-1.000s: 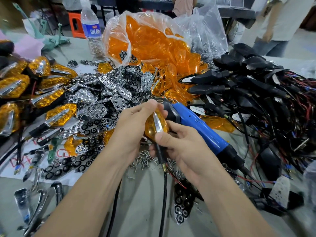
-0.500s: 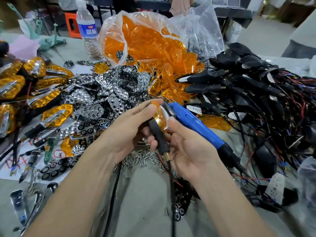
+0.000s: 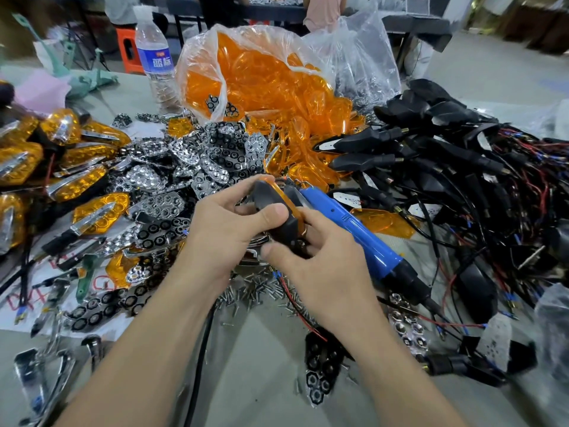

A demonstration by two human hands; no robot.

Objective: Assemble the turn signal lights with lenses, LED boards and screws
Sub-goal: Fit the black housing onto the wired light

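Observation:
My left hand (image 3: pixel 228 223) grips a turn signal light (image 3: pixel 278 211), its black housing facing me and its orange lens edge showing on the far side. My right hand (image 3: pixel 320 266) curls round the lower part of the same light, thumb across its stem; a blue electric screwdriver (image 3: pixel 354 232) lies under and behind that hand. Loose screws (image 3: pixel 255 291) lie scattered on the table just below both hands. Red and black wires (image 3: pixel 295 300) trail down from the light.
A bag of orange lenses (image 3: pixel 261 84) stands behind, chrome reflector boards (image 3: pixel 191 167) are piled at centre left, finished amber lights (image 3: pixel 61 167) lie at left, black housings with wires (image 3: pixel 446 155) at right. A water bottle (image 3: pixel 155 60) stands at the back.
The light has been turned over: its orange lens faced me before, now the black back faces me. My left thumb has moved on top of the housing.

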